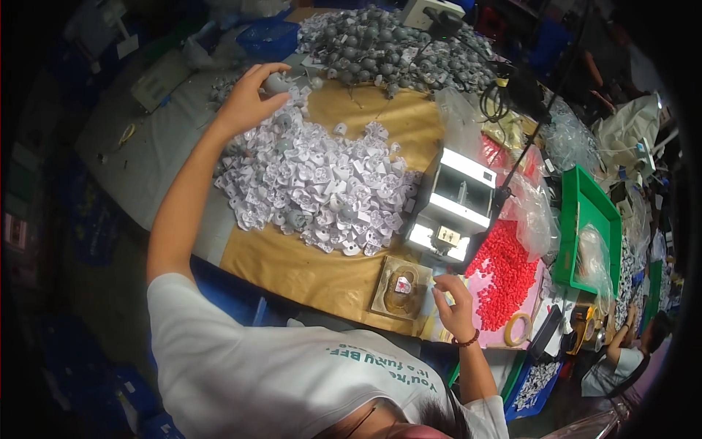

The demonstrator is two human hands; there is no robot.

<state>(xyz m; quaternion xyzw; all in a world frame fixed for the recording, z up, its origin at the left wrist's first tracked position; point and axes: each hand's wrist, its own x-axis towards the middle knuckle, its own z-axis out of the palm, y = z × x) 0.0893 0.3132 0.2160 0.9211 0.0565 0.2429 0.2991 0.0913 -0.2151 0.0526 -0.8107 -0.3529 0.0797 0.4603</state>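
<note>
At the far left of the table my left hand (252, 99) is stretched out, its fingers closed round a rounded grey plastic part (276, 83). It is at the upper end of a broad heap of white plastic pieces (322, 183). My right hand (456, 311) is near the front edge, thumb and fingers apart, with nothing visible between them. Just left of it stands a square block fixture (382, 301) with an oval recess. A small white part with red marks (403, 285) sits in that recess.
Behind the fixture stands a white-and-black bench machine (457, 197). Small red pieces (504, 274) are heaped to its right, with a tape roll (518, 330) and a green tray (567, 219). Grey round parts (373, 51) pile up at the back, beside a blue bin (268, 40).
</note>
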